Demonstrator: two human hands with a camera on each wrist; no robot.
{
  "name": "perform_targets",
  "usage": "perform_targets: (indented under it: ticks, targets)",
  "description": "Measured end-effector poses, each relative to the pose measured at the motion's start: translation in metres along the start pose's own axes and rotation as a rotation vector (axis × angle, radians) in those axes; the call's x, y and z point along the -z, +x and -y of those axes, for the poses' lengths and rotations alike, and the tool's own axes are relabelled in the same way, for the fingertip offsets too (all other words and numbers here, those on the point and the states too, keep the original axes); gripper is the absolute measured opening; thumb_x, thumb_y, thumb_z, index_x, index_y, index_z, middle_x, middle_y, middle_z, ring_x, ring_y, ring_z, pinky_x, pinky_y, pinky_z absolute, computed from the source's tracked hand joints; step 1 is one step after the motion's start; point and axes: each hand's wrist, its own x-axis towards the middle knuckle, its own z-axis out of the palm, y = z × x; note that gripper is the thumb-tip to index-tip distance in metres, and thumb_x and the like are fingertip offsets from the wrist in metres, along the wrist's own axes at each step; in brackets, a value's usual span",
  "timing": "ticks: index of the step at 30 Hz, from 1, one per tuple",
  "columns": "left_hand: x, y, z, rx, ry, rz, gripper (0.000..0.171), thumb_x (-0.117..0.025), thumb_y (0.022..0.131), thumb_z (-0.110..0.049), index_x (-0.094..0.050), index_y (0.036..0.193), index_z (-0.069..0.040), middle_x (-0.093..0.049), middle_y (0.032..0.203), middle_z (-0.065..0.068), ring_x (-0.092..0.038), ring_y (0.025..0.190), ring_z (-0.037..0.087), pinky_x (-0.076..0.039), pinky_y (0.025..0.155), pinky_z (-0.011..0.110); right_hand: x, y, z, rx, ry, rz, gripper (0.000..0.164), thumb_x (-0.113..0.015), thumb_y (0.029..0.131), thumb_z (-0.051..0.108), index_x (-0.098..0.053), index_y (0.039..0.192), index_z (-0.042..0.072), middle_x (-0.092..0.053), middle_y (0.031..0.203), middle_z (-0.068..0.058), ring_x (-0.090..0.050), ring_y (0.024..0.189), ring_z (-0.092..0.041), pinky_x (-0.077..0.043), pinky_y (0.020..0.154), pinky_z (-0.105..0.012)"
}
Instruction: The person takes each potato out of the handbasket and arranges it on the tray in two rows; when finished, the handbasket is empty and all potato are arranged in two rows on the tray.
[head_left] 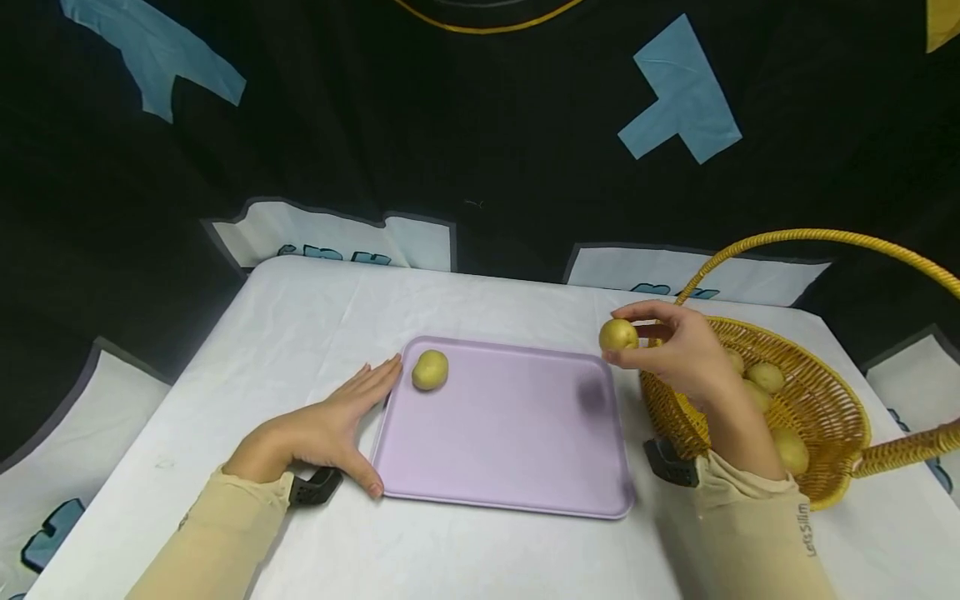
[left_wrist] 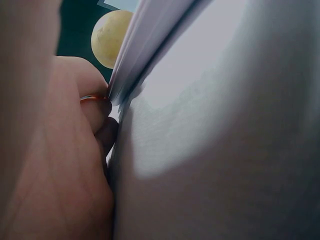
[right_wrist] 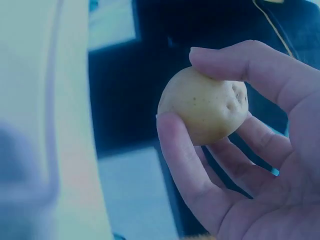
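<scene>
My right hand pinches a small yellow potato between thumb and fingers, above the right edge of a lilac tray. The right wrist view shows this potato closely, with small dimples in its skin. My left hand rests along the tray's left edge, its fingers spread at the far corner and its thumb at the near corner. On the tray, near the far left corner, lies another potato; it also shows in the left wrist view.
A yellow wicker basket with a tall arched handle stands right of the tray, partly behind my right forearm. Several potatoes lie in it. White cloth covers the table, and a black curtain hangs behind.
</scene>
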Motion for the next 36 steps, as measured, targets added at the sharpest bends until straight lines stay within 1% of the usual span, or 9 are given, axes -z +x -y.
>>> perform_targets:
  ticks: [3, 6, 9, 12, 15, 19, 25, 29, 36]
  targets:
    - [0.000, 0.000, 0.000, -0.003, 0.003, 0.002, 0.156, -0.095, 0.048, -0.060, -0.002, 0.162, -0.006, 0.005, 0.168, 0.014, 0.011, 0.149, 0.045, -0.001, 0.115, 0.067, -0.022, 0.010, -0.002, 0.029, 0.022, 0.028, 0.054, -0.089, 0.075, 0.011, -0.067, 0.123, 0.000, -0.062, 0.126, -0.013, -0.060, 0.109, -0.029, -0.054, 0.074, -0.028]
    - [0.000, 0.000, -0.001, 0.000, 0.004, 0.002, 0.156, -0.095, 0.048, -0.060, -0.002, 0.162, -0.005, 0.005, 0.168, 0.014, 0.011, 0.149, 0.046, 0.000, 0.115, 0.067, -0.044, 0.021, -0.005, 0.028, 0.033, 0.049, 0.051, -0.089, 0.073, 0.009, -0.069, 0.120, 0.002, -0.065, 0.121, -0.013, -0.061, 0.109, -0.030, -0.054, 0.073, -0.031]
    - [0.001, 0.000, -0.001, 0.006, 0.006, 0.003, 0.156, -0.095, 0.048, -0.060, -0.002, 0.162, -0.005, 0.005, 0.168, 0.014, 0.011, 0.149, 0.045, -0.001, 0.116, 0.067, -0.065, 0.029, -0.006, 0.002, 0.061, 0.072, 0.051, -0.089, 0.072, 0.005, -0.070, 0.119, 0.002, -0.065, 0.118, -0.013, -0.061, 0.108, -0.031, -0.055, 0.073, -0.033]
    - [0.001, 0.000, -0.002, 0.008, 0.007, 0.006, 0.156, -0.095, 0.048, -0.061, -0.002, 0.162, -0.006, 0.005, 0.168, 0.013, 0.010, 0.149, 0.045, -0.001, 0.115, 0.067, -0.085, 0.034, -0.006, -0.024, 0.052, 0.095, 0.052, -0.088, 0.071, 0.004, -0.070, 0.119, 0.003, -0.066, 0.116, -0.015, -0.061, 0.107, -0.032, -0.055, 0.076, -0.033]
    - [0.000, 0.000, -0.001, 0.006, 0.001, 0.009, 0.156, -0.095, 0.048, -0.060, -0.002, 0.162, -0.006, 0.005, 0.168, 0.012, 0.011, 0.149, 0.045, -0.001, 0.115, 0.068, -0.102, 0.038, -0.005, -0.031, 0.021, 0.113, 0.050, -0.088, 0.070, 0.003, -0.072, 0.117, 0.004, -0.065, 0.114, -0.015, -0.061, 0.105, -0.033, -0.057, 0.074, -0.033]
    - [0.000, 0.000, -0.001, 0.003, 0.000, 0.008, 0.157, -0.095, 0.048, -0.059, -0.002, 0.162, -0.006, 0.005, 0.168, 0.012, 0.011, 0.149, 0.046, -0.002, 0.115, 0.068, -0.123, 0.043, -0.002, 0.010, -0.056, 0.123, 0.046, -0.088, 0.070, 0.003, -0.074, 0.114, 0.006, -0.066, 0.113, -0.013, -0.062, 0.104, -0.031, -0.056, 0.074, -0.033]
    - [0.001, 0.000, 0.000, 0.004, 0.001, 0.006, 0.157, -0.096, 0.047, -0.059, -0.002, 0.162, -0.006, 0.004, 0.168, 0.012, 0.010, 0.149, 0.046, -0.002, 0.115, 0.068, -0.149, 0.047, 0.005, 0.043, -0.141, 0.139, 0.047, -0.087, 0.068, -0.001, -0.076, 0.113, 0.006, -0.063, 0.111, -0.010, -0.060, 0.100, -0.025, -0.054, 0.081, -0.033]
    - [0.001, 0.001, -0.001, 0.006, 0.001, 0.009, 0.157, -0.095, 0.047, -0.060, -0.002, 0.162, -0.007, 0.004, 0.168, 0.012, 0.010, 0.149, 0.046, -0.003, 0.115, 0.067, -0.162, 0.048, 0.005, 0.064, -0.163, 0.151, 0.050, -0.086, 0.067, -0.003, -0.076, 0.115, 0.005, -0.062, 0.109, -0.010, -0.058, 0.096, -0.024, -0.052, 0.085, -0.033]
    - [0.001, 0.001, -0.001, 0.013, -0.004, 0.009, 0.157, -0.095, 0.047, -0.060, -0.003, 0.162, -0.007, 0.004, 0.168, 0.011, 0.010, 0.149, 0.045, -0.003, 0.115, 0.068, -0.173, 0.049, 0.004, 0.137, -0.208, 0.144, 0.054, -0.092, 0.068, 0.003, -0.075, 0.118, 0.006, -0.066, 0.109, -0.008, -0.059, 0.096, -0.022, -0.051, 0.089, -0.035]
